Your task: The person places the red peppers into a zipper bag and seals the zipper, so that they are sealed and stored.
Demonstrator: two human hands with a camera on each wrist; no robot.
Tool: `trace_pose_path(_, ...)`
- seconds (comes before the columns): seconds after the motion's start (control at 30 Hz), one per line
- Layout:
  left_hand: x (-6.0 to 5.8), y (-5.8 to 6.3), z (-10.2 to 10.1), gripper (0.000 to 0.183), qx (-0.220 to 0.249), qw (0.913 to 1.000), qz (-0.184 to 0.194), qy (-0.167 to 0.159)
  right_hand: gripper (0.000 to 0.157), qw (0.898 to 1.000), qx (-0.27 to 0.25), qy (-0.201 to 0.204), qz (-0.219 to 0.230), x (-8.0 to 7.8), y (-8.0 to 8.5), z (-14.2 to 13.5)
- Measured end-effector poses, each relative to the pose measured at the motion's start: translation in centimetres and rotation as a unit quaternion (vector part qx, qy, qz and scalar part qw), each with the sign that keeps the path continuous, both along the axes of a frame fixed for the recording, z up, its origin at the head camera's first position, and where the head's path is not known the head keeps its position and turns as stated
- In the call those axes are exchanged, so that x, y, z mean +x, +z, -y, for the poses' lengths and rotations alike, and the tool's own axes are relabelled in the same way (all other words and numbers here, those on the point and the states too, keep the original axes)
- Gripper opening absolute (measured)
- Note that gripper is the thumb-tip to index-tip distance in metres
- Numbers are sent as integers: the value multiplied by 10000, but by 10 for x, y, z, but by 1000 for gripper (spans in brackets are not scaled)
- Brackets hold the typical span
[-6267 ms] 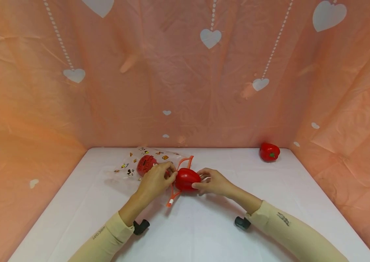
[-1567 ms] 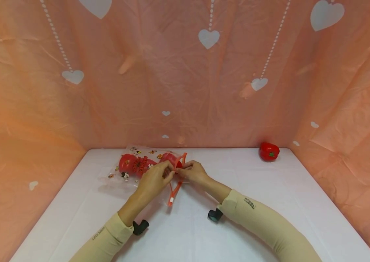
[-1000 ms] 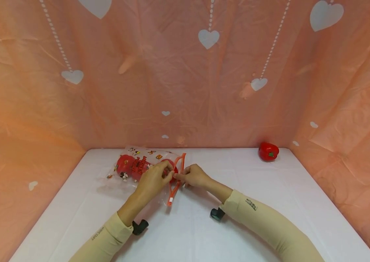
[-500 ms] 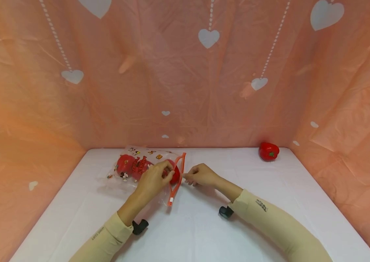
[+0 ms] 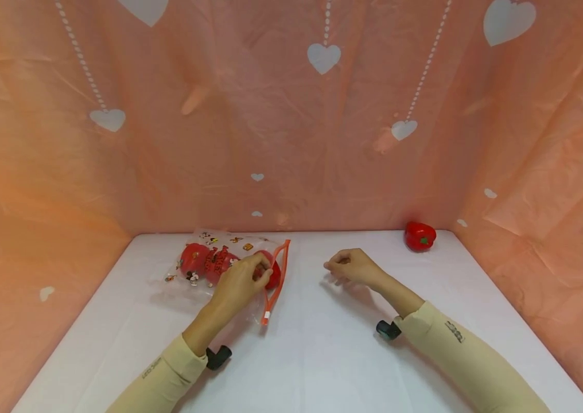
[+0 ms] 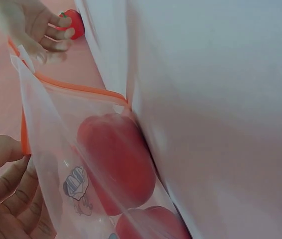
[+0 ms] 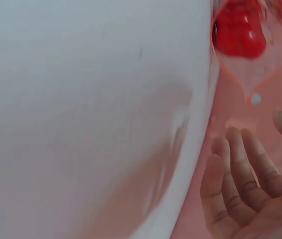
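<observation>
Table (image 5: pixel 312 355): white, peach heart-printed sheeting (image 5: pixel 291 132) behind.
Bag (image 5: pixel 221 261): clear, orange-edged, gaping on the table, red peppers (image 6: pixel 116 164) inside.
Left hand (image 5: pixel 240 281): you're pinching its rim (image 5: pixel 283 269).
Right hand (image 5: pixel 357 267): yours hangs relaxed, empty.

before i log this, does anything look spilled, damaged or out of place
Nothing looks spilled or damaged. The one stray is a red pepper lying near the far right corner of the table, apart from the clear bag holding other red items. The bag's orange rim gapes, pinched by the left hand.
</observation>
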State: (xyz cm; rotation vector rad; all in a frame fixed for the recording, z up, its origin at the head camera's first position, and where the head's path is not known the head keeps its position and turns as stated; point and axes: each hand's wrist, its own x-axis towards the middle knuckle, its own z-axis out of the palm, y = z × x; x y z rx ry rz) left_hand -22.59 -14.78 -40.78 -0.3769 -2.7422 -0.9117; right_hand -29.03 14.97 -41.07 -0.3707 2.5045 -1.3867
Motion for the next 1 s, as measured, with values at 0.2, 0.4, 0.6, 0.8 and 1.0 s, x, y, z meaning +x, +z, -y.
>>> trace_pose_path(0.2,-1,0,0,13,-32,10000,-4,2,30,9989,-150,-422,-168,-3,1,-32)
trace_pose_path(0.4,0,1,0,13,-12,10000,24,31,33,9952,30,-803,-554,-4,-1,-60)
trace_pose_path(0.6,0,1,0,12,-17,10000,35,46,37,9842,529,-1262,-1125,-9,-2,-83)
trace_pose_path(0.8,0,1,0,13,-13,10000,57,60,45,9660,759,-1755,-1741,-13,0,-103)
trace_pose_path(1.0,1,1,-1,14,9,9999,123,61,50,9434,751,-2317,-2252,-21,-1,-121)
